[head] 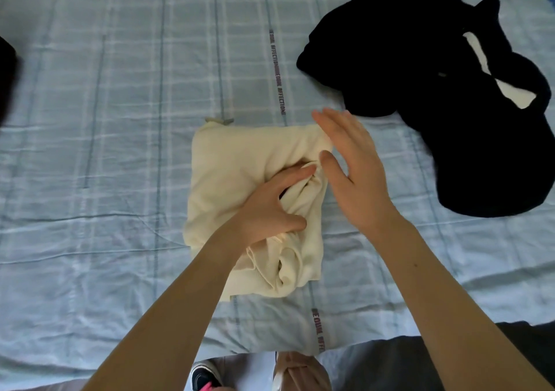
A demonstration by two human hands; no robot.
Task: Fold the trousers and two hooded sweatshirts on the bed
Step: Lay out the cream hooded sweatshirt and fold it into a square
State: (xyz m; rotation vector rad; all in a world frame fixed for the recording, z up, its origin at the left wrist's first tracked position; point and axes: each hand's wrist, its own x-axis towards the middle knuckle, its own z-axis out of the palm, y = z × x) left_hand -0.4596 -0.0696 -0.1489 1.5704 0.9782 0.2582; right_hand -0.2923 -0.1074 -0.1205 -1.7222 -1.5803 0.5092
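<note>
On checked sheet (105, 150), soft cream bundle (240, 162), hands pressing

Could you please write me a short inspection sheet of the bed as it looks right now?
Surface: bed sheet, pale blue check, lightly wrinkled.
Job's things: cream garment folded into a compact bundle at centre; dark garment heaped unfolded at upper right, with a white lining showing.
Clutter: dark object at the left edge, cut off, unidentifiable.
Grippers: left hand pressing into the cream bundle's folds; right hand open and flat at its right edge.
Cables: nothing seen.
Surroundings: a shoe at the bottom edge.
</note>
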